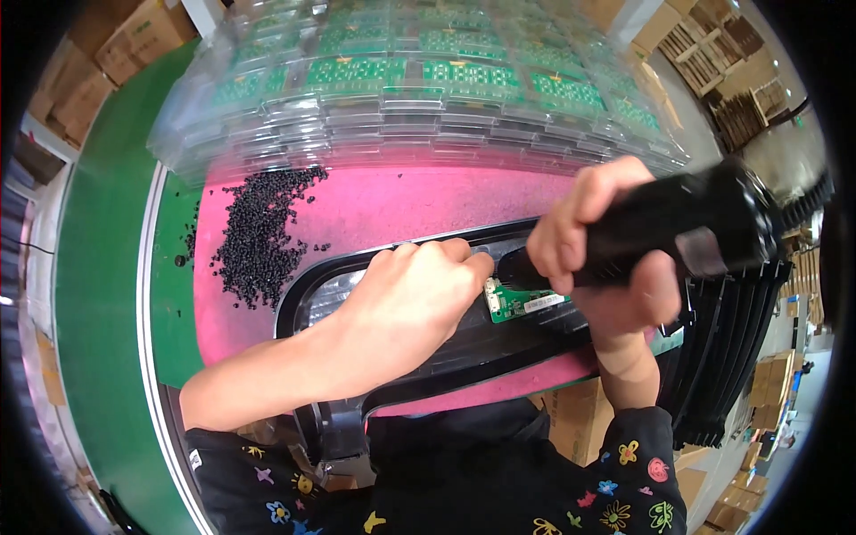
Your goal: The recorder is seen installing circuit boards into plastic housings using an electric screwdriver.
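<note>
A long black plastic housing (pixel 473 357) with a raised rim lies across the pink mat in front of me. Inside it sits a small green circuit board (pixel 510 308) with a white connector and a pale label. My right hand (pixel 599 254) grips a black electric screwdriver (pixel 691 218), tilted so its front end points left, down toward the board. My left hand (pixel 406 299) rests over the housing, its fingers curled together beside the screwdriver's front end. Whatever those fingers pinch is hidden, and the driver's tip cannot be seen clearly.
Small black screws (pixel 254 241) are heaped on the pink mat (pixel 383 201) at the left. Clear plastic trays (pixel 410 102) holding green circuit boards are stacked at the back. More black plastic parts (pixel 727 343) stand at the right. A cardboard box (pixel 575 423) is below the table's near edge.
</note>
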`<state>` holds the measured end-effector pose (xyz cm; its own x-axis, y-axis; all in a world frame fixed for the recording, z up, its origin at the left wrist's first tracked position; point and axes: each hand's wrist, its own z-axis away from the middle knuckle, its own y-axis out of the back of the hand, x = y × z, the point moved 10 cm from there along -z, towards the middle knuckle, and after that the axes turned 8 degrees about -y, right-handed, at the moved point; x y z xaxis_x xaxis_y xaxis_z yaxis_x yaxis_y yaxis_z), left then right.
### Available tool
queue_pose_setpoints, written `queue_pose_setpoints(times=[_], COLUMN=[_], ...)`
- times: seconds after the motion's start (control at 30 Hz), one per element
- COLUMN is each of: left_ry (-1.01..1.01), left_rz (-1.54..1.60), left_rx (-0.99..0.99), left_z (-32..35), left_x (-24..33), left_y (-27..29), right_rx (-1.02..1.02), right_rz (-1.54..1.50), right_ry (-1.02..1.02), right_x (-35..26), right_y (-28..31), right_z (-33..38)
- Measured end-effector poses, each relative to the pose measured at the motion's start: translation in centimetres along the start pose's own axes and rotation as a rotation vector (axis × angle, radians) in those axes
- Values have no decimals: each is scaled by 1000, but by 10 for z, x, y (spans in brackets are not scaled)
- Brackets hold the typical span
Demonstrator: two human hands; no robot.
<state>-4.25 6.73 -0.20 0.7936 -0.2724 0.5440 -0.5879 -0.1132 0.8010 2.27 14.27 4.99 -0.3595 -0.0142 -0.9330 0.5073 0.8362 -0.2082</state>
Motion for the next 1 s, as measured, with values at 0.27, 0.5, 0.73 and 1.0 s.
queue_pose_setpoints(times=[0.27, 0.5, 0.73, 1.0], left_ry=[-142, -109, -138, -206], left_rz=[259, 302, 236, 14], left_rx=[142, 166, 80, 35], left_z=[-10, -8, -5, -30], left_x=[11, 8, 7, 31], left_y=[12, 10, -1, 3], right_rx=[45, 21, -48, -104], right_rz=[-203, -228, -132, 340], right_ry=[335, 339, -110, -10], right_x=[-58, -57, -16, 12], right_y=[15, 14, 6, 31], right_z=[24, 28, 19, 34])
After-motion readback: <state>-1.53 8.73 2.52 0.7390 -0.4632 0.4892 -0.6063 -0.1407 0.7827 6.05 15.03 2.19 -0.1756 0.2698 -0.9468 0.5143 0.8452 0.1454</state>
